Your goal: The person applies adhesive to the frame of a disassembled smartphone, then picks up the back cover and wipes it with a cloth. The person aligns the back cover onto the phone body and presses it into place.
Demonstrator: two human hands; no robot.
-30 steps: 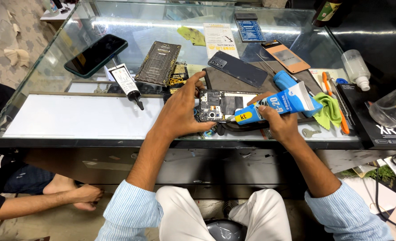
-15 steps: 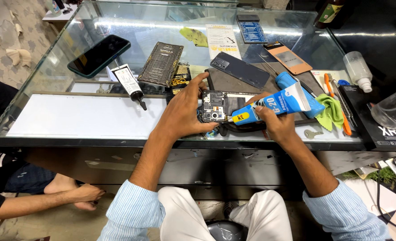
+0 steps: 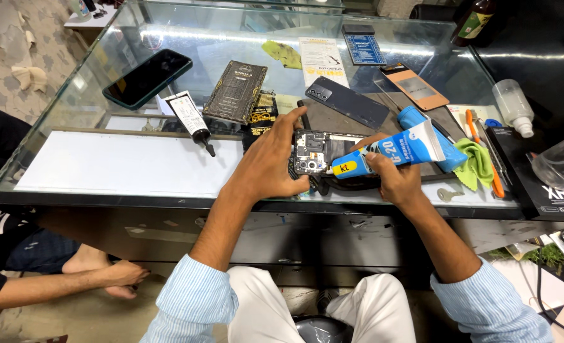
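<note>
The left hand (image 3: 270, 162) grips the opened phone (image 3: 320, 154) by its left edge, fingers curled over it, on the glass counter (image 3: 104, 114). The right hand (image 3: 393, 181) is closed around a blue glue tube (image 3: 393, 152), nozzle touching the phone. At 10 o'clock lies 1 small black-tipped tube (image 3: 190, 119); at 3 o'clock, a green cloth (image 3: 475, 162).

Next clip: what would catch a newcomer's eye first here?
At the near edge of the glass counter, the right hand holds a blue-and-white glue tube with a yellow tip against an opened black phone, which the left hand steadies. A dark green phone lies far left.
</note>
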